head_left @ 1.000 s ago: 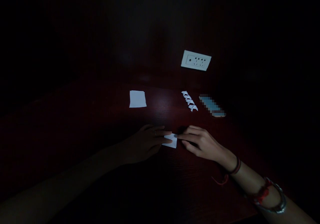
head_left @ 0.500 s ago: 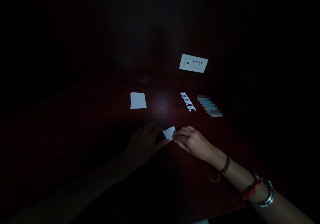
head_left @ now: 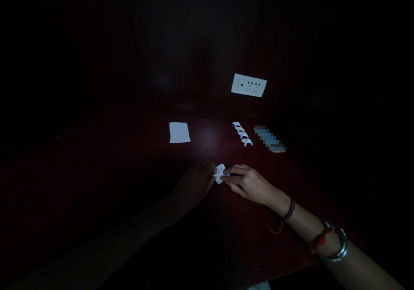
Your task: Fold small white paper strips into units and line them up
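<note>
A small white piece of folded paper (head_left: 220, 170) lies between my hands, turned cornerwise, with crease lines on its upper face. My left hand (head_left: 196, 182), deep in shadow, pinches its left corner between thumb and curled fingers. From the other side my right hand (head_left: 247, 181) grips the right part, fingertips on top of the paper and thumb low at its edge. Bracelets circle the right wrist and forearm. Beyond the hands lies a row of small folded paper pieces (head_left: 242, 133), and to the left of it a stack of square white paper (head_left: 180, 133).
A phone (head_left: 269, 139) with a blurred-out screen lies right of the folded row. The dark red table (head_left: 258, 238) meets a dark wall bearing a white socket plate (head_left: 249, 85). A pale patch (head_left: 260, 285) shows below the table's front edge. Most surroundings are black.
The paper has been turned from lying square to cornerwise. My left hand has gone from flat fingers on it to a pinch at its corner; my right fingers have moved onto its right side.
</note>
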The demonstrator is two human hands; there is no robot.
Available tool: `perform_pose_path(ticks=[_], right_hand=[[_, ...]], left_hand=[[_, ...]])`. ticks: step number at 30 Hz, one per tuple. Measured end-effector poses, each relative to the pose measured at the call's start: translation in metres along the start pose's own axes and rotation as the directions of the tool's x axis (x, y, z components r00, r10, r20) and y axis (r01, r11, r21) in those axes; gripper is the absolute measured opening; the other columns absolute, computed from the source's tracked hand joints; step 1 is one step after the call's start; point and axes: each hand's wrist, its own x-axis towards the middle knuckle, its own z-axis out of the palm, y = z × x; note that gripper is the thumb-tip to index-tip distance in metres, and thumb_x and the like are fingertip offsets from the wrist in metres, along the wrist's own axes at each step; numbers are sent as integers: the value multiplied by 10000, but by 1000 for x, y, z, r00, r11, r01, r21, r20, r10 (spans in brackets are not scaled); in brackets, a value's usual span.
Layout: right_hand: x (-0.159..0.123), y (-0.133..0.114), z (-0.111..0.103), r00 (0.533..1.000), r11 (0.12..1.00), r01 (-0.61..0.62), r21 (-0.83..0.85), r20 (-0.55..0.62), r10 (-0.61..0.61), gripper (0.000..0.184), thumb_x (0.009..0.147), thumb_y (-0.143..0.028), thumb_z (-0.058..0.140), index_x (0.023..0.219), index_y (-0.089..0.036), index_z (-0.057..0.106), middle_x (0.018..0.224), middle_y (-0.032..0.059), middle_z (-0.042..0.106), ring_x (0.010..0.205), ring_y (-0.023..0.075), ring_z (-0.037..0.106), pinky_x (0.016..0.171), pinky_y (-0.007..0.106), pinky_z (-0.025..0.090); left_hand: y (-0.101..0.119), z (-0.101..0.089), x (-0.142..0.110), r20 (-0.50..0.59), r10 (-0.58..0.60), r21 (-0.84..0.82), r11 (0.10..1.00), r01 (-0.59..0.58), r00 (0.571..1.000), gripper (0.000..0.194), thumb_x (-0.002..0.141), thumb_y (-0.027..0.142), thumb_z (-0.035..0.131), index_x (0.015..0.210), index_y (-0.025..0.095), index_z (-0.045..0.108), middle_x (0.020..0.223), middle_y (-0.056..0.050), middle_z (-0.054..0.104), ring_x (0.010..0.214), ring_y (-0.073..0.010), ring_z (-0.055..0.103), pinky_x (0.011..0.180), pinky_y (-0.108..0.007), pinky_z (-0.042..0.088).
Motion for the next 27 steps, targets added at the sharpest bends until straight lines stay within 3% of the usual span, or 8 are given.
perform_pose_path(ticks=[6,12,17,22,27], right_hand=[[1,4,2,1000,998,-7,68,-26,9,237,834,-196,419,1003,-198,584,978,53,575,914,151,520,833,315,413],[1,5,2,1000,991,-10,130,-18,13,251,832,-186,417,1024,-211,578,999,44,570,912,152,521,837,318,414],[2,6,3,999,990,-15,138,-25,19,248,826,-174,428,1017,-215,581,999,40,570,917,150,521,832,318,417],[2,5,2,999,990,-17,142,-27,21,250,820,-166,434,1021,-209,577,991,35,581,910,141,526,827,310,419],[1,7,3,999,992,-23,127,-28,26,259,817,-158,438,1036,-205,568,1004,32,585,924,138,525,833,304,411]], left_hand=[[1,-3,1,62,129,40,990,-132,990,135,821,95,397,804,127,528,813,-53,555,748,-161,524,703,-296,416],[-20,0,-4,120,346,-36,938,-344,931,190,814,96,429,951,147,552,948,-56,580,822,-157,544,738,-282,435],[-35,7,-9,71,383,-152,917,-370,921,240,836,128,396,1023,186,535,1038,-39,557,904,-146,528,793,-285,429],[-36,0,-8,46,396,-200,903,-380,917,316,804,72,362,1034,199,537,1098,-42,518,981,-148,495,848,-308,412],[-37,-5,-6,92,460,-208,876,-435,883,321,825,93,369,1106,179,497,1110,-67,523,1024,-161,469,881,-334,396]])
